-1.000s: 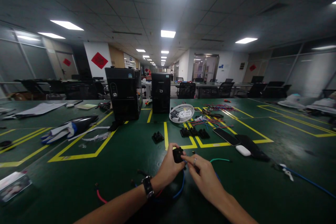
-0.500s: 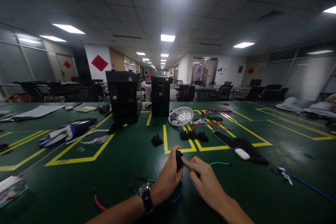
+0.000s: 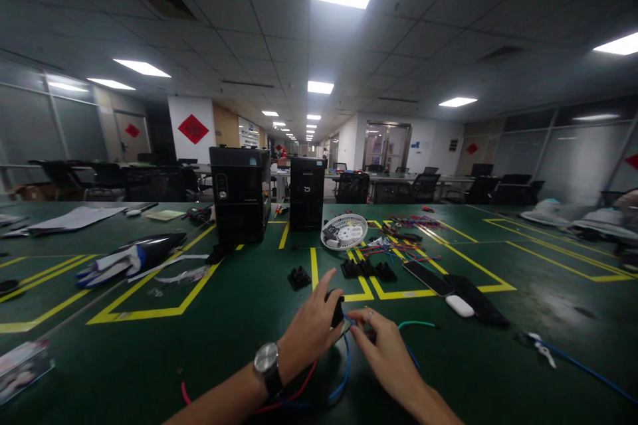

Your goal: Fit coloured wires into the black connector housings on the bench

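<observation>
My left hand [image 3: 312, 329], with a watch on its wrist, is closed round a small black plastic block [image 3: 337, 309] just above the green table [image 3: 239, 319]. My right hand [image 3: 381, 345] sits right beside it, fingers pinched at a blue wire [image 3: 345, 362] that loops down under both hands next to a red wire [image 3: 299, 388]. A green wire [image 3: 417, 324] lies on the table just right of my right hand.
Several black blocks [image 3: 367, 270] and one apart [image 3: 299, 277] lie ahead by yellow tape lines. Further back stand two black computer towers [image 3: 240, 194], a white fan grille [image 3: 345, 231] and loose coloured wires [image 3: 399, 247]. A phone [image 3: 427, 277] and white mouse [image 3: 459, 306] lie right.
My left hand turned so the watch face shows and the black block is more covered by its fingers. My right hand dropped a little onto the blue wire. The view tilted up.
</observation>
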Action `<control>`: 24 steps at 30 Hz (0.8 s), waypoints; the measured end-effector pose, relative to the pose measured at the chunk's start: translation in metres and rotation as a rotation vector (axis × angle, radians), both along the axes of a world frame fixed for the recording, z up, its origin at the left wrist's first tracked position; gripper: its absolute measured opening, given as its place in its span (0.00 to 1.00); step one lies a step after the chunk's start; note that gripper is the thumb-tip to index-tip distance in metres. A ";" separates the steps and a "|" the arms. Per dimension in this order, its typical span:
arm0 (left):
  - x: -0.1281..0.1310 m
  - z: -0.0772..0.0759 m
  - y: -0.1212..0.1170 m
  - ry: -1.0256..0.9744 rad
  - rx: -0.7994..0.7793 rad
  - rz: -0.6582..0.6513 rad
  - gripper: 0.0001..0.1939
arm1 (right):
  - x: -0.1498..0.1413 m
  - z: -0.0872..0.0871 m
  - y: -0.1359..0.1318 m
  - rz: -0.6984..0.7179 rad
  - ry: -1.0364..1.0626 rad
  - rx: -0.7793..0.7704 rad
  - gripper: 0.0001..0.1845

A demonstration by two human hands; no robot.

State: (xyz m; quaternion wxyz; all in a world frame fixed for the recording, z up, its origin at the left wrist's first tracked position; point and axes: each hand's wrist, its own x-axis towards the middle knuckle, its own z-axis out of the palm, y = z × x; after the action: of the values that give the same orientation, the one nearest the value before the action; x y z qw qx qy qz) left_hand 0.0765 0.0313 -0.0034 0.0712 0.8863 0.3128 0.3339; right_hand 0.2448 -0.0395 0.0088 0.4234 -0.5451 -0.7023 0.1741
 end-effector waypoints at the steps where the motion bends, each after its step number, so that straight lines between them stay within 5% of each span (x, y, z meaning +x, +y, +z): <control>1: -0.002 0.000 0.000 0.051 0.057 -0.002 0.24 | -0.001 0.000 0.000 -0.005 0.005 -0.014 0.14; 8: -0.008 0.003 -0.001 0.255 0.199 -0.012 0.27 | -0.001 0.012 -0.003 0.038 -0.030 -0.084 0.13; 14: 0.000 0.007 -0.004 0.160 0.069 0.033 0.34 | 0.009 0.042 0.006 0.064 -0.212 -0.041 0.12; 21: -0.006 0.024 0.004 0.125 0.051 0.096 0.37 | -0.012 0.026 0.002 0.051 -0.112 0.118 0.17; 24: -0.008 0.019 0.002 0.202 0.092 0.073 0.33 | -0.007 0.038 0.005 0.101 -0.201 0.077 0.17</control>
State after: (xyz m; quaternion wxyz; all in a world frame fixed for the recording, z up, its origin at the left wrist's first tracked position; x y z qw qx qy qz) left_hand 0.0688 0.0336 0.0156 -0.0136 0.9058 0.3350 0.2590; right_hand 0.2375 -0.0341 0.0469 0.3620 -0.5074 -0.7739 0.1125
